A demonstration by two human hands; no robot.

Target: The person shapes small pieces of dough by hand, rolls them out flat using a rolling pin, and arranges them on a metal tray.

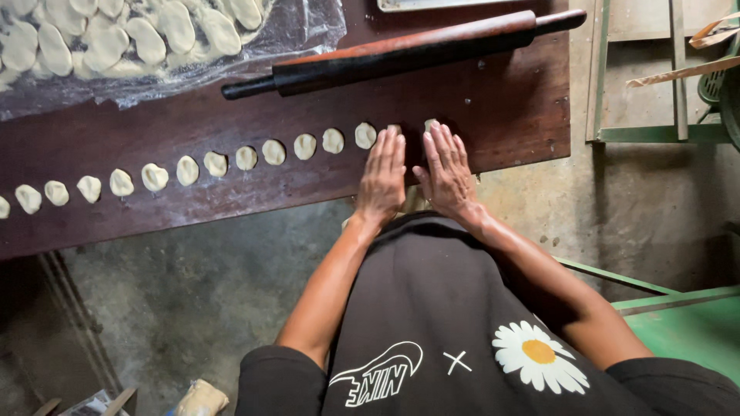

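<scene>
My left hand and my right hand lie flat, palms down and fingers together, side by side on the dark wooden table near its right end. A pale dough piece peeks out at the fingertips of each hand, mostly hidden beneath them. A row of small round dough pieces runs leftward from my left hand along the table to the frame's left edge. A long dark wooden rolling pin lies slantwise on the table beyond my hands.
Clear plastic sheet at the back left holds several pale oval dough pieces. A metal tray edge shows at the top. Green metal frames stand right. Concrete floor lies below the table.
</scene>
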